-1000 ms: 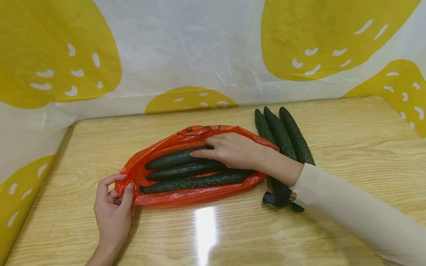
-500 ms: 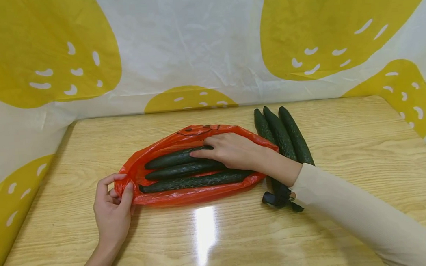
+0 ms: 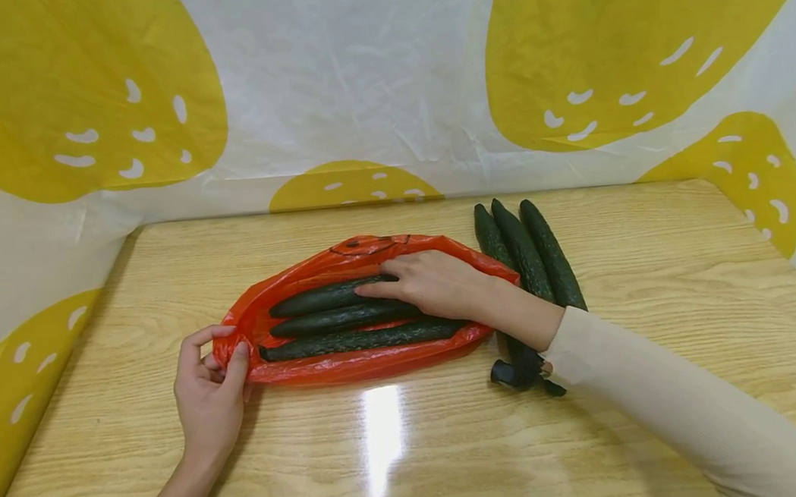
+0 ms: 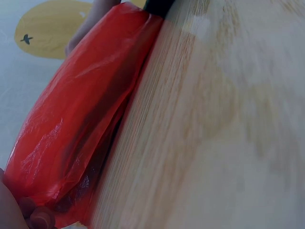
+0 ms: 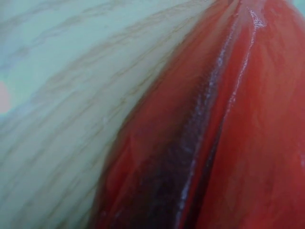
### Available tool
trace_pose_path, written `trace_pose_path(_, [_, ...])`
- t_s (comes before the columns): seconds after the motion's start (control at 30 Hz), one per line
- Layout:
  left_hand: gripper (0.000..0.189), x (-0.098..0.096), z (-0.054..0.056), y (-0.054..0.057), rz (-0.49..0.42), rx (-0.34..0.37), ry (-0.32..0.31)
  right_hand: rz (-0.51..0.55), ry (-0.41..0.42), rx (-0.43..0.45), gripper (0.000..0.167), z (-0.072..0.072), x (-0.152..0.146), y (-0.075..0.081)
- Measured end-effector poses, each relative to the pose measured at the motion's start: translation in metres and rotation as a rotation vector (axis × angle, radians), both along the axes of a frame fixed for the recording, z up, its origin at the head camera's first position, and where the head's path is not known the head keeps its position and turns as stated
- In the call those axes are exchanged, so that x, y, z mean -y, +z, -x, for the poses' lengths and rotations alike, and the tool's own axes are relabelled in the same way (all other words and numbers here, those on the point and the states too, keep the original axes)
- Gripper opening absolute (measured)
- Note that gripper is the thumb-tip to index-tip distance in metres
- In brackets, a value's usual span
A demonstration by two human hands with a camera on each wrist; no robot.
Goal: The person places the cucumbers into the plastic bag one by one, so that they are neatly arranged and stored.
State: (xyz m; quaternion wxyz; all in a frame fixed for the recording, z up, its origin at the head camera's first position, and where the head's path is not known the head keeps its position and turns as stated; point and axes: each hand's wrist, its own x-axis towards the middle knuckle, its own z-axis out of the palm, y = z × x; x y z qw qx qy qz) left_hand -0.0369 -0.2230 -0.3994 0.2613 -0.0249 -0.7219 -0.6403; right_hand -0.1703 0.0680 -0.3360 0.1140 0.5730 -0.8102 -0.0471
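A red plastic bag (image 3: 351,369) lies spread on the table with its mouth facing up. Three dark green cucumbers sit side by side in it, the nearest cucumber (image 3: 362,340) along the front edge. At the bag's left end my left hand (image 3: 209,397) pinches the gathered plastic between thumb and fingers. My right hand (image 3: 441,280) reaches in from the right and grips the farthest cucumber (image 3: 312,298), thumb along its near side; the other fingertips are hidden behind it. In the left wrist view the bag (image 4: 81,105) stretches away from the hand. The right wrist view shows red plastic (image 5: 267,119) close up.
Three more cucumbers (image 3: 552,254) lie on the wooden table (image 3: 679,262) right of the bag, partly under the right forearm. A white sheet (image 3: 353,76) with yellow shapes hangs behind the table. A black wrist camera (image 3: 511,374) juts below the right wrist.
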Motion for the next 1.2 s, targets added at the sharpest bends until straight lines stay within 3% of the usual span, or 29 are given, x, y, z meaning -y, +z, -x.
trace_pose_path(0.7, [0.029,-0.001,-0.001,0.001,-0.011,-0.016,-0.012,-0.05,-0.047,0.058,0.041,-0.008,-0.005,0.019])
trace_pose_path(1.0, [0.028,-0.001,-0.001,0.001,0.003,-0.003,-0.002,0.08,-0.026,0.118,0.038,-0.018,-0.014,0.033])
trace_pose_path(1.2, [0.029,-0.001,0.0,0.001,0.002,-0.011,-0.007,0.266,-0.005,0.22,0.036,-0.023,-0.032,0.041])
